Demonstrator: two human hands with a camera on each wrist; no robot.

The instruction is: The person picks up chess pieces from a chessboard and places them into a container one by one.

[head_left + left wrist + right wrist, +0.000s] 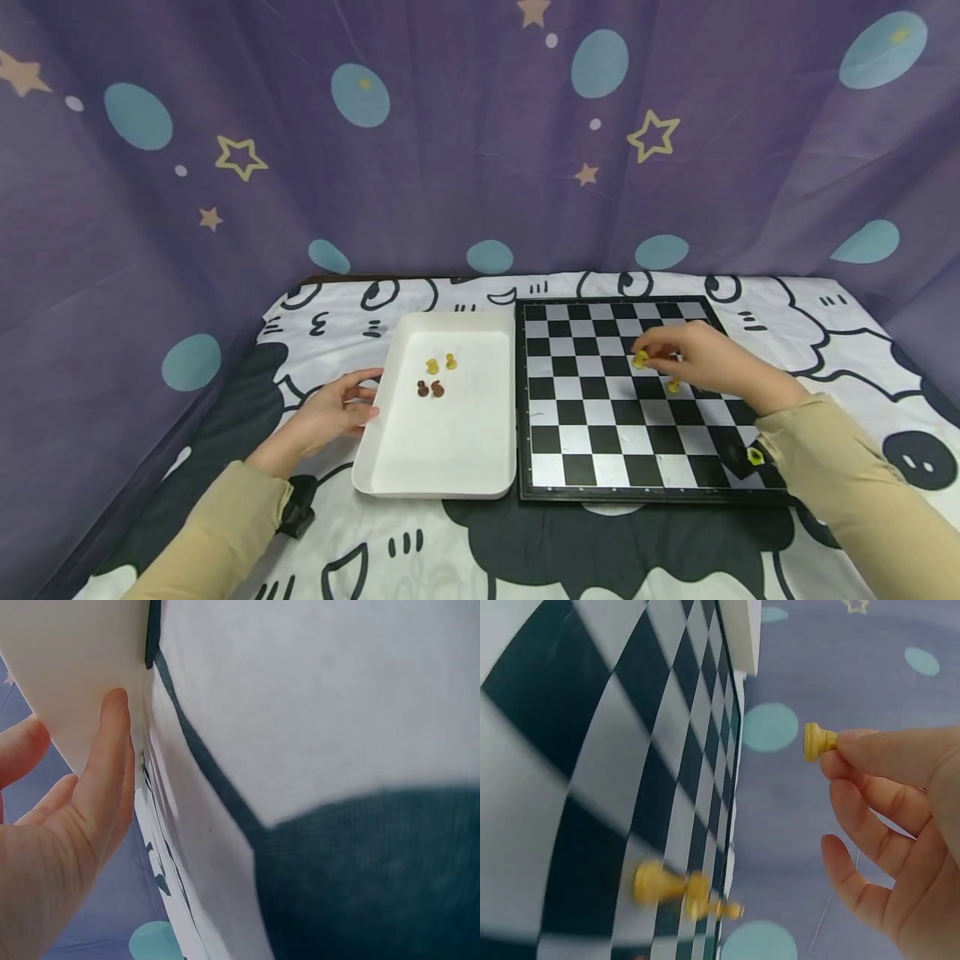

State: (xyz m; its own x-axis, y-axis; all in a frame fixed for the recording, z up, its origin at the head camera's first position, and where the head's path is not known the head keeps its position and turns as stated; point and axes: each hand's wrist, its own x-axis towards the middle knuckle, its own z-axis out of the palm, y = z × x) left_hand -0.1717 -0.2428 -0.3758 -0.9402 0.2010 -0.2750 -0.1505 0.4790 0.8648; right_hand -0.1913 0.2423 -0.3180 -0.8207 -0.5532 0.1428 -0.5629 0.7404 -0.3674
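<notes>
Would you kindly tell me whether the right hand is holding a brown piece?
No, the right wrist view shows the right hand pinching a yellow piece with its thumb and finger.

Purple star-patterned curtain (pixel 465 167) behind black-and-white cartoon-print cloth (pixel 427 575).

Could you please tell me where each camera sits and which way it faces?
Head: on the head, facing forward and down at the white tray and chessboard; left hand, right hand and both sleeves show.
Left wrist: on that wrist, facing the tray's outside and the patterned cloth; the left hand shows.
Right wrist: on that wrist, looking across the chessboard towards the purple curtain; the right hand shows.
Shared: head and right-wrist views both show the pinched yellow piece.
</notes>
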